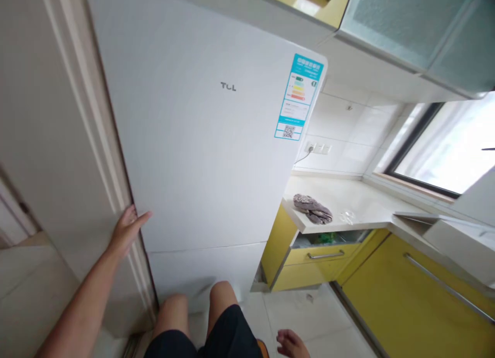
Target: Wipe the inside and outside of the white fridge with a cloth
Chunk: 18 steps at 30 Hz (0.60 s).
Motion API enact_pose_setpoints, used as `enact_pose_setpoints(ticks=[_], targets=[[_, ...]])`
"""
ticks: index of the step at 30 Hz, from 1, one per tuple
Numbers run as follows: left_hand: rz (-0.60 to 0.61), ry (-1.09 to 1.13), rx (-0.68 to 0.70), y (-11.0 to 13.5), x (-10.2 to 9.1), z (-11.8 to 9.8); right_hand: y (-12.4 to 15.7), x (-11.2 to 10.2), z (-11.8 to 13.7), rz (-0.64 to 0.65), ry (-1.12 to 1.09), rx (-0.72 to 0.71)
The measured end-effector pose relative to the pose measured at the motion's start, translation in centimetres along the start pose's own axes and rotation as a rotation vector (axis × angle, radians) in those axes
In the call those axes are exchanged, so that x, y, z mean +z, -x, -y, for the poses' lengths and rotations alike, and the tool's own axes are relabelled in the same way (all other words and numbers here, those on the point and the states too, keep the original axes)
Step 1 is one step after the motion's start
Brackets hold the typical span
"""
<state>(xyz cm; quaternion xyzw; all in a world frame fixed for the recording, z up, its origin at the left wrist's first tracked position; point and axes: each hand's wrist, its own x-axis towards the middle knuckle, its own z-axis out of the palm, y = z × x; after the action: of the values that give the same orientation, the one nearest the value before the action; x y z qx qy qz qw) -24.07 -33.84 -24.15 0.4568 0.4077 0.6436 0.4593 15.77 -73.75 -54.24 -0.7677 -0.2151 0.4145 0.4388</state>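
Note:
A tall white fridge (201, 141) fills the middle of the view, its doors closed, with a blue energy label (298, 96) at its upper right corner. My left hand (127, 229) rests on the fridge's left edge beside the door frame (88, 121), fingers stretched along the edge and thumb out. My right hand (292, 344) hangs low at the bottom of the view, fingers loosely curled, holding nothing I can see. My knees (201, 301) show below, close to the fridge's lower door.
A white counter (348, 203) to the right carries a crumpled grey cloth (312, 208). Below it a yellow drawer (320, 252) stands slightly open. More yellow cabinets (417, 291) run along the right. A window (448, 147) and wall sockets (317, 148) lie behind.

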Motion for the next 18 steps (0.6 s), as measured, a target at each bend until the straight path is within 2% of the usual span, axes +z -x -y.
enact_pose_setpoints(ticks=[4,8,10,13,16,18], targets=[[-0.033,-0.089,0.090,2.0,-0.8,0.2,-0.3,-2.2,3.2,0.045,-0.090,0.081],[-0.071,-0.219,0.044,4.6,-2.6,-0.1,0.1,-4.6,8.3,0.040,-0.121,0.013],[-0.092,-0.273,0.013,5.9,-3.1,-0.6,-0.2,-5.7,11.8,0.012,-0.121,-0.081],[-0.125,-0.349,0.000,7.6,-3.3,-1.4,-1.8,-7.9,17.9,-0.134,0.042,-0.408],[-0.144,-0.444,0.021,8.4,-3.4,-1.1,-4.2,-10.7,24.2,-0.276,0.116,-0.561],[-0.175,-0.498,0.030,8.2,-3.8,-0.1,-5.8,-12.7,28.1,-0.374,0.187,-0.650]])
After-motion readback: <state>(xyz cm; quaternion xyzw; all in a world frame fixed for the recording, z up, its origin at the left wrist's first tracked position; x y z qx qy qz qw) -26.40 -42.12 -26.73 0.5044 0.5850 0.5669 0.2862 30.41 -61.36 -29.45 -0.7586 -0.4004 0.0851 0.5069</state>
